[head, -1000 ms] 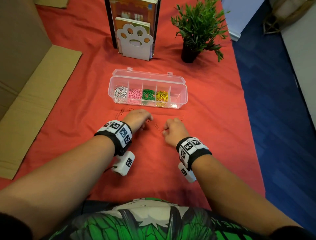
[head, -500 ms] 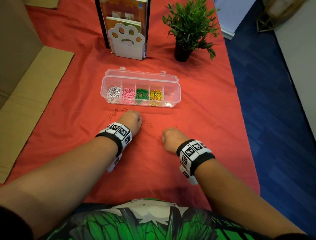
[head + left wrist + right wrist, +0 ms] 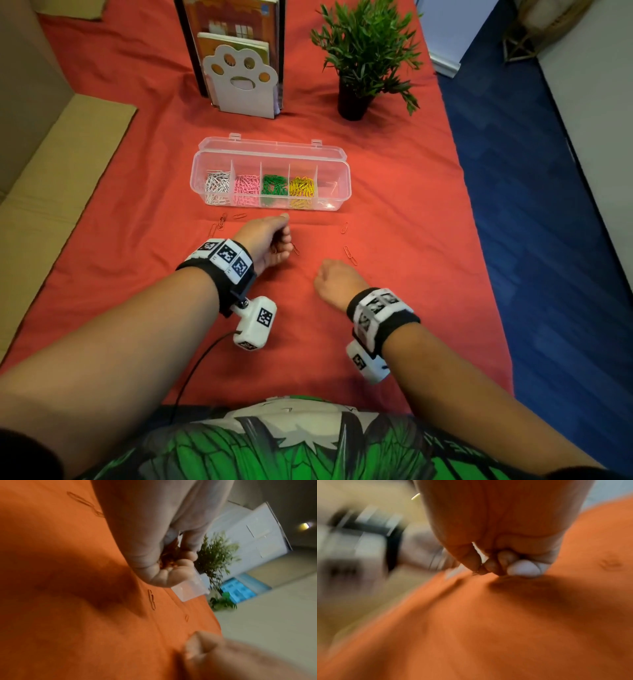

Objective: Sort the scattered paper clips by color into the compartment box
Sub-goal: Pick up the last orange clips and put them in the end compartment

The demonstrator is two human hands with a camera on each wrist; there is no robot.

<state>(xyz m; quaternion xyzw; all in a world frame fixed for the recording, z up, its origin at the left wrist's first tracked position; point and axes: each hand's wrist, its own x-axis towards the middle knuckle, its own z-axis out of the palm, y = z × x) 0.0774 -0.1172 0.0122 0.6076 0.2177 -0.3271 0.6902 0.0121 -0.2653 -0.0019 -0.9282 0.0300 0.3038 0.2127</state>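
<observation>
The clear compartment box (image 3: pixel 337 202) lies open on the red cloth, holding white, pink, green and yellow clips in separate compartments. Red paper clips (image 3: pixel 350 255) lie loose on the cloth in front of it, with more at the left (image 3: pixel 222 219). My left hand (image 3: pixel 282 236) hovers just before the box, its fingers curled round a bunch of red clips (image 3: pixel 169 559). My right hand (image 3: pixel 329 277) is a fist resting on the cloth. In the blurred right wrist view its thumb and fingers (image 3: pixel 488 566) pinch a thin bit of red wire.
A paw-shaped bookend (image 3: pixel 241 85) with books and a potted plant (image 3: pixel 366 58) stand behind the box. Cardboard (image 3: pixel 51 178) lies along the left side. The cloth's right edge drops to blue floor (image 3: pixel 534 205).
My left hand has lifted off the cloth with its clips and edged toward the box. My right hand has closed into a fist and drawn back a little toward me.
</observation>
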